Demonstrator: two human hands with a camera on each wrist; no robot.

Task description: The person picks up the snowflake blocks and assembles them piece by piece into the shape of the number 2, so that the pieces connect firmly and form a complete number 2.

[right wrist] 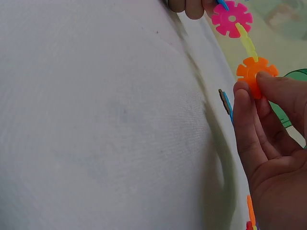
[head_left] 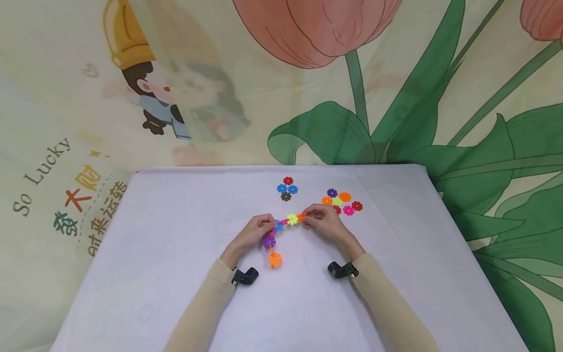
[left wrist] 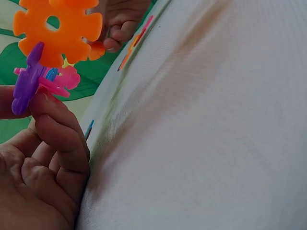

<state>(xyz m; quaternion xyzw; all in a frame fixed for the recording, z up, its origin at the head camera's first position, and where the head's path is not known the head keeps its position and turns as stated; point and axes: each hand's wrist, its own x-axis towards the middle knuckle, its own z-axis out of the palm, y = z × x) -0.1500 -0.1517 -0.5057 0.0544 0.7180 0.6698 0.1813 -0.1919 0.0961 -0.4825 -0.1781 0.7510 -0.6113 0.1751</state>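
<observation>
A chain of slotted plastic snowflake discs is held up between both hands. My left hand (head_left: 251, 235) pinches it near its purple disc (left wrist: 28, 81), among pink and blue ones. From that end hangs an orange disc (head_left: 275, 259). Toward the right come a pink disc (right wrist: 232, 19) and a yellow disc (head_left: 292, 219). At the far end, my right hand (head_left: 330, 226) pinches an orange disc (right wrist: 247, 72) between thumb and fingertips. An orange piece also shows edge-on there; whether it is a separate disc I cannot tell.
Behind the hands, a small group of loose discs, red (head_left: 288, 181), blue (head_left: 282, 188) and brown (head_left: 286, 196), lies on the white-covered table (head_left: 176, 215). Beyond the right hand lie several more, including a purple disc (head_left: 332, 193) and a pink disc (head_left: 348, 210). A printed curtain (head_left: 246, 146) hangs behind.
</observation>
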